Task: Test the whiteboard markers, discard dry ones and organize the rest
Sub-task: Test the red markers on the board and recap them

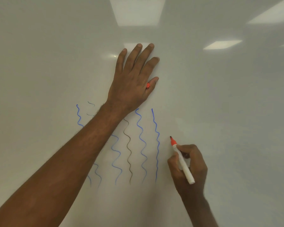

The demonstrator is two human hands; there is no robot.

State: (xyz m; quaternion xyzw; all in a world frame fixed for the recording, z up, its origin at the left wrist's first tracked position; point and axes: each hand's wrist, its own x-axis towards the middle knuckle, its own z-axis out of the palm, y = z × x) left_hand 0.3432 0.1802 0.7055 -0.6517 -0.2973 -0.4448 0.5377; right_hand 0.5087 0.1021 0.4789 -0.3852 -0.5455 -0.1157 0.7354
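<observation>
Head view: marker (182,159) tip beside rightmost blue squiggle (156,145), whiteboard (236,112) bare rightward.

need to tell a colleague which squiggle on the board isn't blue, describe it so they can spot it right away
On the whiteboard, find the row of wavy vertical lines below the left hand pressed flat on it. The brown line runs down the middle, third from the right end, just left of the two rightmost blue lines. It alone is dark brown; its neighbours are blue.
</observation>
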